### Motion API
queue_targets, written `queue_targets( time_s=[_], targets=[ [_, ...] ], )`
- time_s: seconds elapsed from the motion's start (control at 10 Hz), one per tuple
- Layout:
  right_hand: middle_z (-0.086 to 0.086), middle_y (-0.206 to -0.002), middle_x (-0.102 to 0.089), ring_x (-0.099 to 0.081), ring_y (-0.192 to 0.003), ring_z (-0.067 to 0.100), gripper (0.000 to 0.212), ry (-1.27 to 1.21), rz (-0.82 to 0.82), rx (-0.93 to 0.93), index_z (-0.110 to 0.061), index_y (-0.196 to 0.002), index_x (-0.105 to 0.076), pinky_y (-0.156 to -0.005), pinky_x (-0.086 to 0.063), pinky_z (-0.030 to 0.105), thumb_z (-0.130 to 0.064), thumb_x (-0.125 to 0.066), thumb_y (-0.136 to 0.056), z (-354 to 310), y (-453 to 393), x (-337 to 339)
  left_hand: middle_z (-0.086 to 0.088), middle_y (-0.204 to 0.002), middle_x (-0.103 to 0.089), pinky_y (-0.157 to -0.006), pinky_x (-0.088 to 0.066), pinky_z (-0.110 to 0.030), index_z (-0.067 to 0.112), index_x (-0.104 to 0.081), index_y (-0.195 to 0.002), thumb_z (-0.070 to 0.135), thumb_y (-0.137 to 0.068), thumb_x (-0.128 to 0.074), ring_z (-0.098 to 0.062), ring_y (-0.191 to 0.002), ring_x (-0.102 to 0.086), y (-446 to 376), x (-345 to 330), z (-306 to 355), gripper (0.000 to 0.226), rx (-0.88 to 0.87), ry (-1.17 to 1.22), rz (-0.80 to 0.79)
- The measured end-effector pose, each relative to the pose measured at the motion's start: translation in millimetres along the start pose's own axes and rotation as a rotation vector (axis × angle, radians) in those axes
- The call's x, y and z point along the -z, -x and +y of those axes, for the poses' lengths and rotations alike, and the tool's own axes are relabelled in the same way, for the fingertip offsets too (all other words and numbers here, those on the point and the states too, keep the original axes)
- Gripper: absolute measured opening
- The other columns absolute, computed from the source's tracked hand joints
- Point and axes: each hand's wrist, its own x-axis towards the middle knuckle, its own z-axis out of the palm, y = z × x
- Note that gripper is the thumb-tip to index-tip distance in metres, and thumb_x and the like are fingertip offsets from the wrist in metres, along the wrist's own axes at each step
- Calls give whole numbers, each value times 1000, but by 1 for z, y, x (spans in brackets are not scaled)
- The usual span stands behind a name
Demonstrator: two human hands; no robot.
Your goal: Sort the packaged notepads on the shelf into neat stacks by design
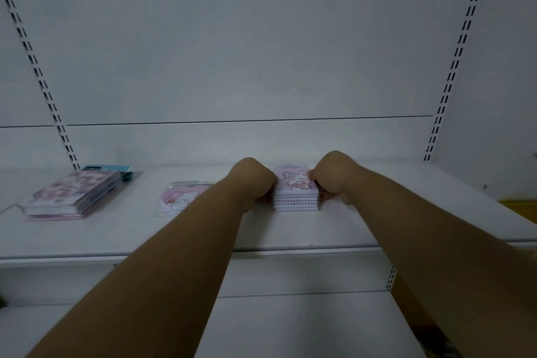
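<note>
A small stack of pink notepads with a cartoon cat on the cover [295,187] stands on the white shelf [203,238], right of centre. My left hand [252,180] grips the stack's left side with curled fingers. My right hand [331,174] grips its right side the same way. A single packaged pink notepad with a bunny design [180,197] lies flat to the left, partly hidden by my left forearm. Farther left sits a taller stack of larger pink notepads [74,195].
A teal-edged pack [109,169] lies behind the left stack against the back panel. Slotted uprights run up both sides of the back wall. A lower shelf [290,325] shows below, and something yellow [518,206] sits at the right edge.
</note>
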Motion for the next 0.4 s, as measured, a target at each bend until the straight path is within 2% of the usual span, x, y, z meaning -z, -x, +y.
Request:
queue_targets(
  time_s=[0.1,0.2,0.3,0.4],
  targets=[
    [15,-63,-55,-50,-21,10,30,5,3,2,-3,-65,-49,-24,-34,14,1,-54,-94,1,-1,-1,-23,-101,-73,-88,-58,-47,-7,-65,-100,10,-88,-63,-37,-95,-71,-1,-1,-2,21,-2,35,-9],
    [15,-63,-57,-57,-35,18,27,-14,11,2,-1,-67,-51,-28,-39,16,0,-56,-94,2,-2,0,-23,-101,-73,-87,-59,-46,-5,-64,-96,9,-91,-61,-37,-94,-72,-1,0,-2,16,2,65,-20],
    [10,-62,-57,-61,-52,25,29,116,64,39,-6,-65,-52,-41,-45,21,-12,-57,-93,0,-2,0,-21,-106,-72,-81,-61,-39,2,-61,-87,12,-94,-57,-34,-95,-72,-2,3,-4,13,-17,77,5],
    [7,-67,-56,-61,-76,29,29,382,230,205,-4,-71,-59,-54,-38,25,-25,-55,-91,-2,4,-4,-21,-100,-71,-78,-61,-40,5,-60,-88,11,-92,-52,-35,-92,-71,5,10,-8,11,-90,-33,97]
  ],
)
